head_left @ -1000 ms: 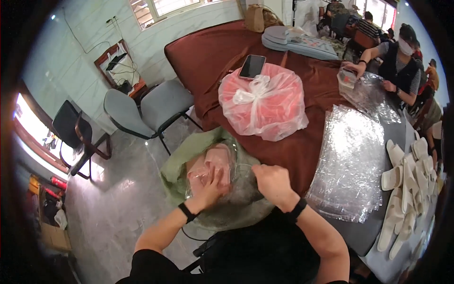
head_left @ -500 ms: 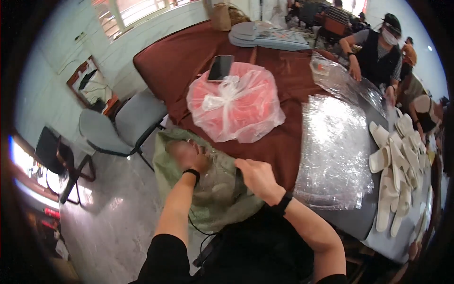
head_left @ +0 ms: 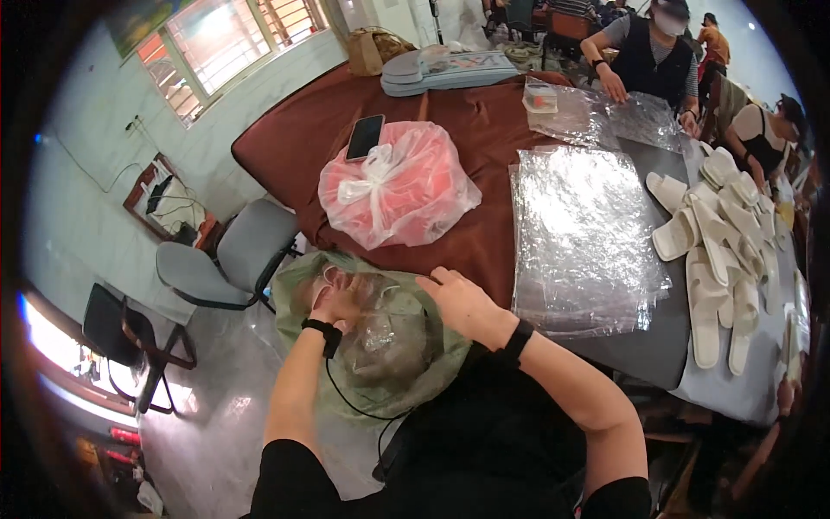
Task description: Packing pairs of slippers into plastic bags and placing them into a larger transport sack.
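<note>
A green woven sack [head_left: 406, 394] stands open in front of me, with crumpled clear plastic [head_left: 385, 342] inside. My left hand [head_left: 335, 301] reaches into its left side. Its fingers are blurred and partly behind the plastic, so their grip cannot be told. Beside those fingers, a pale item with a thin white edge is too indistinct to name. At the sack's right rim, my right hand [head_left: 467, 304] hovers with loosely bent fingers apart and nothing visible in them. Both wrists wear black bands. Farther back lies a tied translucent bag with pink contents [head_left: 402, 203].
A phone [head_left: 365, 137] rests on the pink bag, over a brown cloth [head_left: 285, 143]. Clear plastic sleeves [head_left: 584, 238] lie stacked to the right, beside cream slippers [head_left: 705, 298]. Another person [head_left: 653, 65] handles sleeves across the table. Grey chairs [head_left: 255, 242] stand left.
The view has shifted, moving the table items left and up in the picture. My left hand has moved within the sack. My right hand's fingers have loosened at the rim.
</note>
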A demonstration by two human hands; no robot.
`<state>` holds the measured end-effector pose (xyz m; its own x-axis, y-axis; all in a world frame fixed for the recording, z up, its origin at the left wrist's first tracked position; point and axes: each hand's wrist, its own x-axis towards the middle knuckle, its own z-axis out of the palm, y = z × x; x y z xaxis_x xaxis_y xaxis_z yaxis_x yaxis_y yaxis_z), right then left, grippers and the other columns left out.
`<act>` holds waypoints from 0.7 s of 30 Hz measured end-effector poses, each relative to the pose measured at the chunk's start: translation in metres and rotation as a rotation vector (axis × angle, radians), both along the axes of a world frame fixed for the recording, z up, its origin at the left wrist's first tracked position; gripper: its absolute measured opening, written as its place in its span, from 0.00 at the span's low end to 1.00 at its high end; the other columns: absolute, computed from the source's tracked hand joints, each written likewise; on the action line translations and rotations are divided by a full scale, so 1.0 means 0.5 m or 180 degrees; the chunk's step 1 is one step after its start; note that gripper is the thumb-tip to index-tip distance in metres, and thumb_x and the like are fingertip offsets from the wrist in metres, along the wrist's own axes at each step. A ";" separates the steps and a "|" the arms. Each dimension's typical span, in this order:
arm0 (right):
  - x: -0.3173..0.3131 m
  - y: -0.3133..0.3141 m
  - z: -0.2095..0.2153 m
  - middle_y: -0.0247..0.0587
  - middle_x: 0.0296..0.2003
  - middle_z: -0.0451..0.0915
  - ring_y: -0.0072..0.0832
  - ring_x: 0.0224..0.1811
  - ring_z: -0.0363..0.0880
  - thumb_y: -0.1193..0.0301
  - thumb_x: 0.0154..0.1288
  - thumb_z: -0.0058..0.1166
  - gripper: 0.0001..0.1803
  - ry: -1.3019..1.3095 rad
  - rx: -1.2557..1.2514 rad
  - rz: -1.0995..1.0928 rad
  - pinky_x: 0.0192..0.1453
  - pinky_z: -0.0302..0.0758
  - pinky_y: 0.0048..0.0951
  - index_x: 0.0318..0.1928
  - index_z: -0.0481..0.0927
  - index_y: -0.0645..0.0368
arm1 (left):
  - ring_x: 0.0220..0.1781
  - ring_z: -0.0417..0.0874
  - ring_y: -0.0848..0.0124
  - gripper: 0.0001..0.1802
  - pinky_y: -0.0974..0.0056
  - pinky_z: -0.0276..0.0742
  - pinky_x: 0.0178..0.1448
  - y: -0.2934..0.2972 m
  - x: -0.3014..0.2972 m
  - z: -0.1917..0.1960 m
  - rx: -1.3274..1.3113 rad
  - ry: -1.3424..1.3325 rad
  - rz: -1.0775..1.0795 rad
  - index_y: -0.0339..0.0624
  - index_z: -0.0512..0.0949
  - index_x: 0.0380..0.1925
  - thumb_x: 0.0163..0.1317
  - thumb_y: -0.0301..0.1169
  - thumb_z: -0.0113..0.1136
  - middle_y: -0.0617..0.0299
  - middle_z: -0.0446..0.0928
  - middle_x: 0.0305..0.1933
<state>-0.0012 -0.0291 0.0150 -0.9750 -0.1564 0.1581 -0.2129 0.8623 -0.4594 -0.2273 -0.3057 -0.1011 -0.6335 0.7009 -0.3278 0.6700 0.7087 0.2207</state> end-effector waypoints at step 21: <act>0.234 -0.120 -0.094 0.49 0.64 0.72 0.45 0.57 0.79 0.71 0.56 0.66 0.38 0.0232 0.0402 0.1835 0.55 0.75 0.51 0.70 0.72 0.54 | 0.59 0.79 0.51 0.41 0.54 0.75 0.61 -0.190 0.437 0.302 -0.0248 -0.1343 -0.0065 0.40 0.78 0.60 0.53 0.55 0.75 0.44 0.76 0.61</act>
<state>0.1159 -0.0891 -0.0321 -0.7145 -0.6793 0.1672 -0.6902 0.6453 -0.3273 -0.0087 -0.4009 0.0498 -0.4187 0.6749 -0.6077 0.5466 0.7216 0.4248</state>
